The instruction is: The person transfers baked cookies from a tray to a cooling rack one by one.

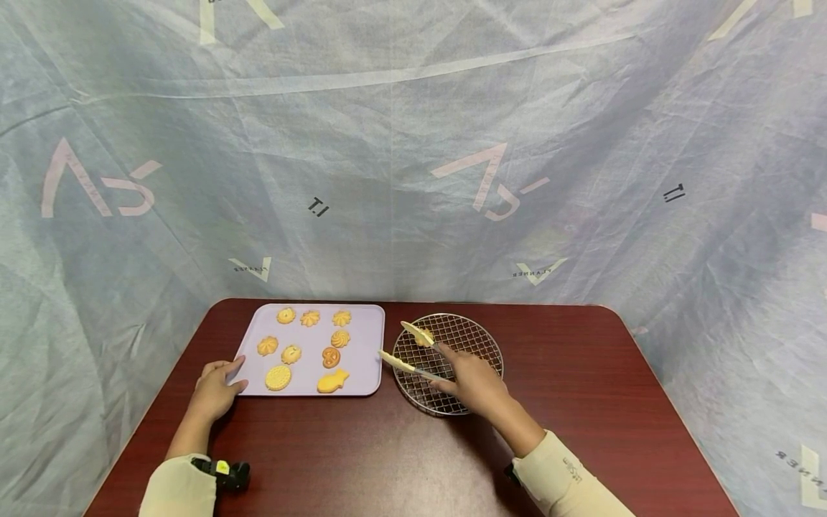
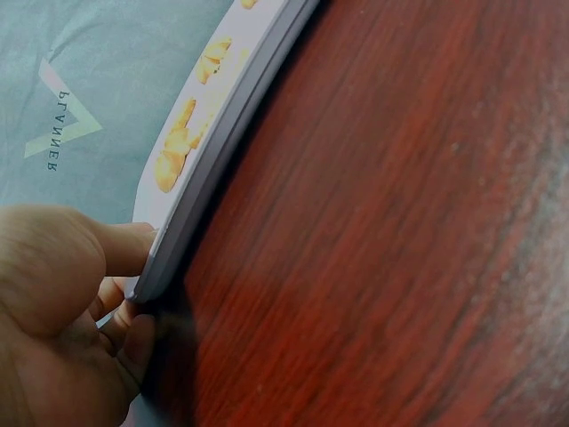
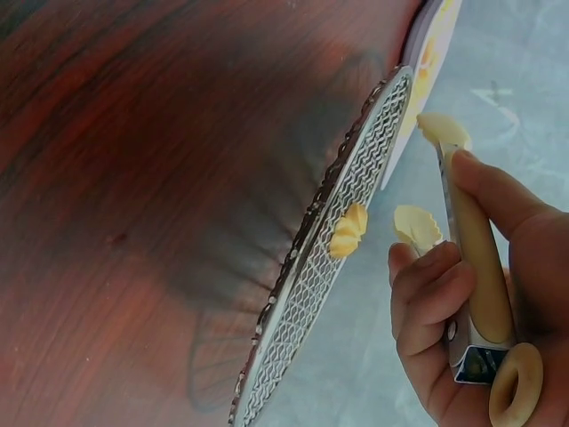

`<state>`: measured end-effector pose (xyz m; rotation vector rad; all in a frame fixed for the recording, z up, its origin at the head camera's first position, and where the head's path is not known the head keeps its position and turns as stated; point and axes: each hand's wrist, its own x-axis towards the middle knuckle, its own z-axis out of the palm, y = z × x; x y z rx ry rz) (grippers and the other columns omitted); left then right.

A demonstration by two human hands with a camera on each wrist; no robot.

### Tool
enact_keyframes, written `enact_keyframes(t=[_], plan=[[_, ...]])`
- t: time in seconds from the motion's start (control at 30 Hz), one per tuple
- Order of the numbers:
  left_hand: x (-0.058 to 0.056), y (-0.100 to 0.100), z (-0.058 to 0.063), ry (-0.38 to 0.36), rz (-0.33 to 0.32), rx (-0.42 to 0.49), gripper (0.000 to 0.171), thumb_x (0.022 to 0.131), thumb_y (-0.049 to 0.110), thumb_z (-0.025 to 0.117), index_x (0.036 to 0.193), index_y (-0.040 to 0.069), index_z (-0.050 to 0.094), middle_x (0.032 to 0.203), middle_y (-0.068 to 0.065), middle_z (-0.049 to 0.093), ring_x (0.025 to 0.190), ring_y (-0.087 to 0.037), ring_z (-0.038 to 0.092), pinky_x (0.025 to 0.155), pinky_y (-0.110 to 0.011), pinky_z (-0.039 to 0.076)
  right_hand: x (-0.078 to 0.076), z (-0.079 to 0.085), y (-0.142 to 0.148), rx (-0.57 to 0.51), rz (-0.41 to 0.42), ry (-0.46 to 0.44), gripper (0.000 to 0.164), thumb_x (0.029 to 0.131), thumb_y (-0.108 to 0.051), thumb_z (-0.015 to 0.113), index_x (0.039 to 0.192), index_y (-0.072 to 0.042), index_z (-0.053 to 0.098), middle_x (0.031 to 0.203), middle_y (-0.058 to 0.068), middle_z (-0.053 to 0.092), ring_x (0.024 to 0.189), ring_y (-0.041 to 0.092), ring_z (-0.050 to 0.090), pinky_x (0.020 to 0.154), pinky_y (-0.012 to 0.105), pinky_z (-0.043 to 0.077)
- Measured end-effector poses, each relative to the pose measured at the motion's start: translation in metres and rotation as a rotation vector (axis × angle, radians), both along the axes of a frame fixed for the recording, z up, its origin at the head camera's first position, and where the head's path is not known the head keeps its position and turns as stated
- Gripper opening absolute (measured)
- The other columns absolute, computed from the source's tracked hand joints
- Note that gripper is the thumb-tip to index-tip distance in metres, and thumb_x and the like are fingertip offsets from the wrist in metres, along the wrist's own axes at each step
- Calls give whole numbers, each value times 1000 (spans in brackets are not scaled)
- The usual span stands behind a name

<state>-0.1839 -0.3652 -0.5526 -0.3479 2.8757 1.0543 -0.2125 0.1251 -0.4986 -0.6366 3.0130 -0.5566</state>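
Observation:
My left hand (image 1: 216,388) grips the near left corner of a pale lilac tray (image 1: 368,359), thumb on the rim in the left wrist view. Several cookies lie on it, among them a fish-shaped cookie (image 1: 332,381), a pretzel-shaped cookie (image 1: 331,357) and a round cookie (image 1: 278,378). In my right hand (image 1: 478,383) is a pair of tongs (image 3: 476,258) with cream tips, their arms spread apart over a round wire rack (image 1: 461,330). A flower-shaped cookie (image 3: 348,231) sits on the rack, apart from the tongs in the right wrist view.
The tray and rack stand side by side on a dark red wooden table (image 1: 336,459). A grey printed cloth (image 1: 388,179) hangs behind the table and along both sides.

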Motion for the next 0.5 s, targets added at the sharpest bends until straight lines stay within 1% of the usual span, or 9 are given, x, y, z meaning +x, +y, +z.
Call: enact_keyframes(t=[0.07, 0.27, 0.43, 0.5], plan=[[0, 0, 0, 7, -7, -4, 59, 100, 4, 59, 153, -8, 36, 144, -39, 28, 133, -61, 28, 112, -70, 25, 1, 0, -1, -4, -3, 2, 82, 87, -47, 81, 154, -12, 49, 131, 26, 66, 114, 44, 67, 94, 56, 55], [0, 1, 2, -5, 3, -1, 60, 100, 4, 59, 153, -8, 35, 145, -39, 27, 134, -60, 28, 112, -70, 24, 2, 0, -3, -17, 11, 6, 82, 86, -47, 82, 154, -13, 50, 131, 27, 65, 113, 46, 67, 94, 58, 55], [0, 0, 1, -6, -2, -8, 60, 100, 5, 59, 153, -8, 35, 145, -39, 28, 135, -60, 28, 112, -70, 24, 2, 0, -5, -21, 22, 12, 83, 85, -48, 82, 153, -14, 50, 126, 26, 68, 108, 43, 69, 92, 56, 56], [0, 0, 1, -3, -5, -10, 60, 100, 5, 59, 153, -8, 35, 145, -39, 28, 134, -60, 28, 112, -70, 25, 3, 1, -6, -24, 21, 4, 84, 84, -49, 83, 154, -14, 50, 127, 26, 67, 109, 43, 68, 92, 56, 56]])
